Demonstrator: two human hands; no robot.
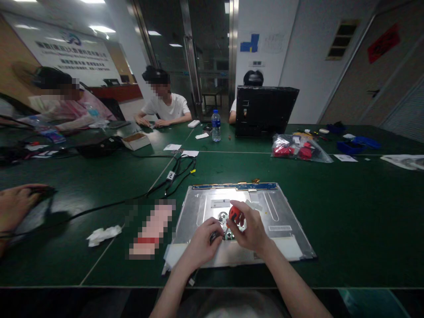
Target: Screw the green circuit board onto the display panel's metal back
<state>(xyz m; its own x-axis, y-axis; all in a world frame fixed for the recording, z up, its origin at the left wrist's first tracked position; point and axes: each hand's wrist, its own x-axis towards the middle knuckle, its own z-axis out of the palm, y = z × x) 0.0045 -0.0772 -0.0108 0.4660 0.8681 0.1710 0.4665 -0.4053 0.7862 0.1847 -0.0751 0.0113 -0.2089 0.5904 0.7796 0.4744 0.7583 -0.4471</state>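
Note:
A flat silver display panel (281, 216) lies on the green table in front of me, with a blue circuit strip (232, 187) along its far edge. On its middle sits a small assembly (229, 235) with a green board and round metal parts, partly covered by my fingers. My right hand (250, 225) is closed around a red-handled screwdriver (235, 213), its shaft slanting down to the assembly. My left hand (205, 240) pinches the near left side of that assembly, by a dark rounded part (214, 236). A thin cable with a small plug (192, 281) hangs below my left wrist.
Black cables (132, 197) cross the table at left, near crumpled tissue (104, 235) and a blurred pink item (154, 229). Another person's hand (16, 205) is at far left. Beyond stand a water bottle (216, 126), a black monitor (265, 110) and a plastic bag (298, 148).

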